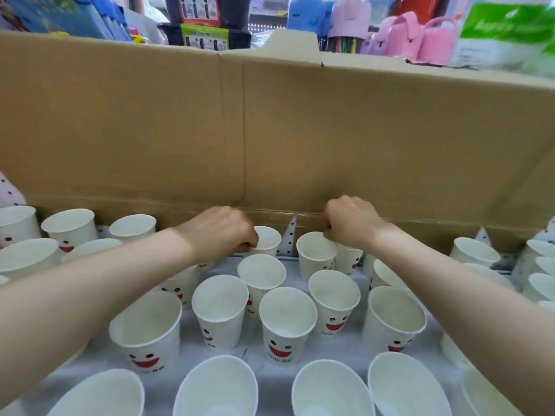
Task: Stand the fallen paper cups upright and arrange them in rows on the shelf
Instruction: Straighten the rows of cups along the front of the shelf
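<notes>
Several white paper cups with a red smiling mouth stand upright on the white shelf [351, 346], in loose rows from front to back. My left hand [223, 231] reaches to the back row and pinches the rim of a back-row cup [268, 240]. My right hand [350, 220] pinches the rim of another back-row cup [315, 255] just to the right. Both forearms stretch over the middle rows. A front middle cup [286, 322] shows its full smiley print. No cup in view lies on its side.
A tall brown cardboard wall [270, 130] closes the shelf right behind the back row. Above it stand pink bags [420, 37], blue items and a green-labelled package [507, 28]. More upright cups [474, 252] crowd the far left and right ends.
</notes>
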